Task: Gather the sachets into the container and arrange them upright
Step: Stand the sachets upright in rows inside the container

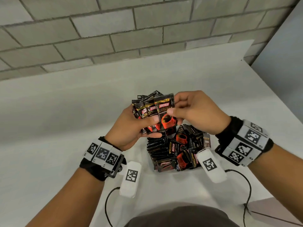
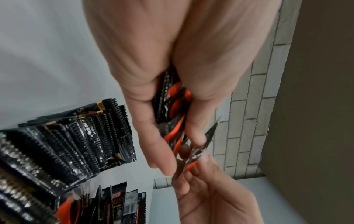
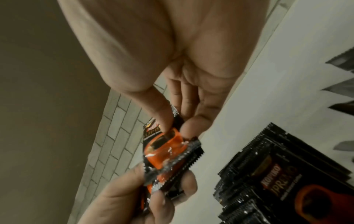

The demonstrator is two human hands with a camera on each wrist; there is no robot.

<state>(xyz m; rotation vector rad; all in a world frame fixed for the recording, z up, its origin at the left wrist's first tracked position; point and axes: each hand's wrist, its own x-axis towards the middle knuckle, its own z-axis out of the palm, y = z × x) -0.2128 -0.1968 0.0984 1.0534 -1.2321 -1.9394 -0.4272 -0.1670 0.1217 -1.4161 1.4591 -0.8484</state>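
Observation:
My left hand (image 1: 139, 126) grips a fanned bundle of black and red coffee sachets (image 1: 147, 112) above the table, thumb across their fronts. My right hand (image 1: 177, 112) pinches the front sachet (image 1: 165, 115) of that bundle between thumb and fingers. In the right wrist view the pinched sachet (image 3: 168, 145) shows its orange cup, with the left hand's fingers (image 3: 162, 201) under it. The left wrist view shows the bundle (image 2: 172, 106) edge-on inside my palm. Below the hands, a clear container (image 1: 150, 157) holds many sachets (image 1: 177, 149), some upright in a row at its left, others leaning loosely at its right.
The white table (image 1: 65, 120) runs back to a grey brick wall (image 1: 114, 38); its right edge (image 1: 278, 99) drops off near the right hand. Black cables (image 1: 108, 202) trail from both wrist bands over the near table. Upright packed sachets (image 2: 67, 144) fill the left wrist view's lower left.

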